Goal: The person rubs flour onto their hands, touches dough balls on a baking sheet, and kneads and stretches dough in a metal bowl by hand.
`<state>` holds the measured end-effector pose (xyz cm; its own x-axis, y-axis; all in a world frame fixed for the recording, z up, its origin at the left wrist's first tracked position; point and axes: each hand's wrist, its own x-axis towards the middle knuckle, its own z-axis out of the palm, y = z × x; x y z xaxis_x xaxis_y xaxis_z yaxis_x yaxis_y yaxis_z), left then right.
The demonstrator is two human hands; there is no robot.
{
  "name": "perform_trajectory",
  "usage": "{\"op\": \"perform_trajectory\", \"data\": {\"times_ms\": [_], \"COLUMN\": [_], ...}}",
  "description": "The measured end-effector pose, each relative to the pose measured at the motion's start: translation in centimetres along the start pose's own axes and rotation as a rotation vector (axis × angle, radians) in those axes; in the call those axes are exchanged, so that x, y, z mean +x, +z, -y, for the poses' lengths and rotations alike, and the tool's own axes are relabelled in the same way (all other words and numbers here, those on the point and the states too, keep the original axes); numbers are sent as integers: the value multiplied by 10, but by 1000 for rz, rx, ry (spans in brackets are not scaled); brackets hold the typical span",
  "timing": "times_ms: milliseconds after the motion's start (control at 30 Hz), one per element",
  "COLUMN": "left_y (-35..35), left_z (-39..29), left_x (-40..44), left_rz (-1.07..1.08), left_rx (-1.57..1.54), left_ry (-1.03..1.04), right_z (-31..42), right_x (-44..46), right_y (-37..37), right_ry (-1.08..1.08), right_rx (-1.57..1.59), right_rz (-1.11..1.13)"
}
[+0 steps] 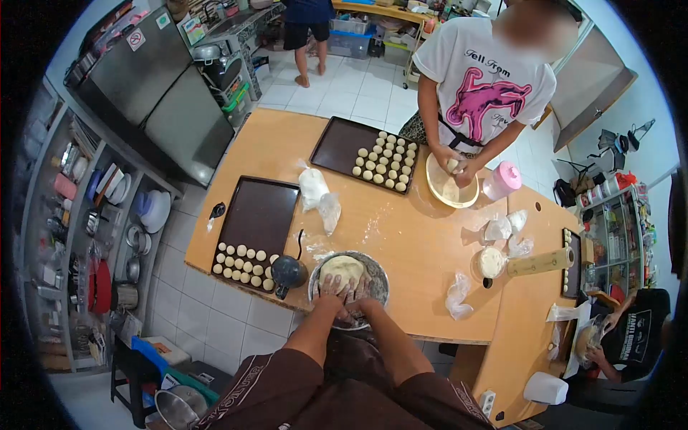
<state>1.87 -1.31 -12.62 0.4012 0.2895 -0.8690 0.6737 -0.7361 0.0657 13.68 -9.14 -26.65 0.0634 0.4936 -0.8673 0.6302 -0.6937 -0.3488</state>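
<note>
A pale lump of dough [344,269] fills much of a metal bowl [383,281] at the table's near edge. My left hand [332,288] grips the front of the dough, its fingers bent over it. Beside it, my right hand [358,292] is also on the dough, with its fingertips partly hidden. Just left of the bowl stands a dark round device [289,272] with a cord. Beyond it, a dark baking tray [256,211] carries rows of small dough balls [244,264] along its near end.
Across the table a person works dough over a cream bowl [453,197], near a second tray [340,143] of dough balls and a pink-lidded jar [502,179]. Plastic bags of white powder [313,188] lie mid-table. At right are a tub [491,262], a roll [539,261] and another person.
</note>
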Motion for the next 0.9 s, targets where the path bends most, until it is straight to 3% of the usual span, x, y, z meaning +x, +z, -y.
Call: {"op": "perform_trajectory", "data": {"times_ms": [233,367,467,600,700,767,833,900], "left_y": [12,-8,-3,-2,15,68,102,64], "left_z": [-3,-7,-8,-8,-7,-2,5,2], "left_x": [7,-16,-13,-14,3,61,104,58], "left_rz": [-83,-34,-122,-129,-172,-368,-537,-356], "left_rx": [125,5,19,59,215,773,1122,562], "left_ry": [-45,-33,-59,-63,-97,-254,-391,-179], "right_z": [-23,-8,8,29,31,11,-4,-4], "right_x": [29,5,-32,-76,-71,-33,-4,0], "right_y": [17,3,-8,-35,-37,-21,-11,-8], "right_ry": [33,111,26,-134,-175,-157,-108,-38], "right_rx": [1,5,-91,-350,-401,-180,-33,-11], "right_rz": [-46,-116,-234,-169,-145,-92,-90,-161]}}
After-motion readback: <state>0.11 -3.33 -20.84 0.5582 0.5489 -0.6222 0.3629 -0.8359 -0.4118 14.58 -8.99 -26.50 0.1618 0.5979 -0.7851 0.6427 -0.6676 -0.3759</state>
